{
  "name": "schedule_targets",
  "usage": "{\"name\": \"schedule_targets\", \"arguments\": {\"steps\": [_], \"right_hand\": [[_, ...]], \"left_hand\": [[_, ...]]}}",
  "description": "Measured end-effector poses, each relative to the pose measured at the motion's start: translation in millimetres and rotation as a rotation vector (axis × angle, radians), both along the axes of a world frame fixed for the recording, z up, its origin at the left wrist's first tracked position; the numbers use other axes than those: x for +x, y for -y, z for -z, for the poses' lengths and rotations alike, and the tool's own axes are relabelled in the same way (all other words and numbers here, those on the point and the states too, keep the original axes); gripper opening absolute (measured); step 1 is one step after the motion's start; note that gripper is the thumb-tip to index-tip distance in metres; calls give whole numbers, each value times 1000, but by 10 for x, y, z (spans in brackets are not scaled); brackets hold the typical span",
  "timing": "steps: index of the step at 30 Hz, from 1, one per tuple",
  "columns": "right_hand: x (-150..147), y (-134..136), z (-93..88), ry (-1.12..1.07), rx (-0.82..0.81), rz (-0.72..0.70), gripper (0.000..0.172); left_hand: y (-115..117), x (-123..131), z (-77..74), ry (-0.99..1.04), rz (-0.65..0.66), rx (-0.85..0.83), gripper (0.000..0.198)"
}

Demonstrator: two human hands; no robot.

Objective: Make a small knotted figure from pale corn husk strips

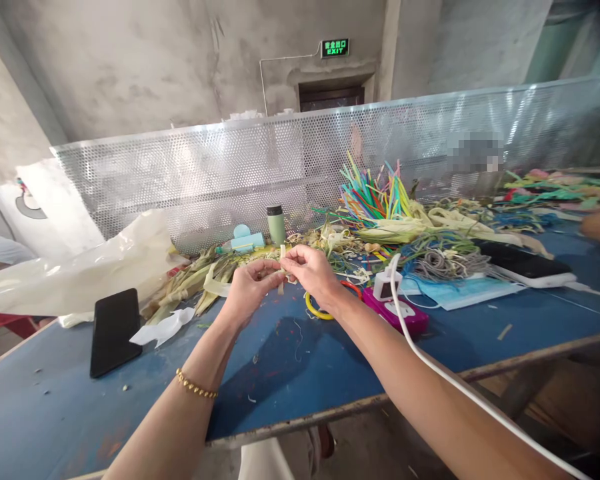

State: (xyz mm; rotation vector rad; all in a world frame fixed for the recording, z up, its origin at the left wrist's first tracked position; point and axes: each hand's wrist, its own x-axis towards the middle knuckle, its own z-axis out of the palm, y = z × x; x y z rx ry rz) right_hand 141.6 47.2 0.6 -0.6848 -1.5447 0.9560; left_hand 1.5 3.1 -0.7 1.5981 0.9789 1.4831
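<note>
Blue tabletop spreads below the pale strip, a grey wall beyond.

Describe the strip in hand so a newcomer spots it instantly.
Find the blue table before the perforated metal screen. Over it, left hand and right hand are close together. The narrow, pale strip stands upright between them, held, unlike the loose scraps lying behind.

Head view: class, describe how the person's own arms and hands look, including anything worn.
The left hand and right hand are ungloved. No sleeves show. A gold-coloured beaded bracelet circles the left arm near the wrist; the right arm shows none.
</note>
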Motion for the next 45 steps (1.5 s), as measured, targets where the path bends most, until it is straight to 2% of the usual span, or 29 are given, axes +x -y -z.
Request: {"name": "schedule_targets", "arguments": {"steps": [12,23,29,34,36,39,45], "right_hand": [[-2,-24,39,180,248,174,7],[-20,-18,64,202,314,238,8],[-15,-36,64,190,297,225,7],[17,-31,18,170,239,177,8],[23,-15,6,158,232,160,10],[16,1,6,141,217,141,11],[-13,-19,49,159,221,131,9]], "left_hand": [[-22,34,50,59,-29,-87,18],[-2,70,59,62,23,-101,9],[8,39,35,78,101,-137,14],[30,-15,-3,173,324,-209,25],[30,-24,-6,213,348,-223,27],[26,-14,0,216,318,-232,28],[25,22,14,202,164,-225,24]]}}
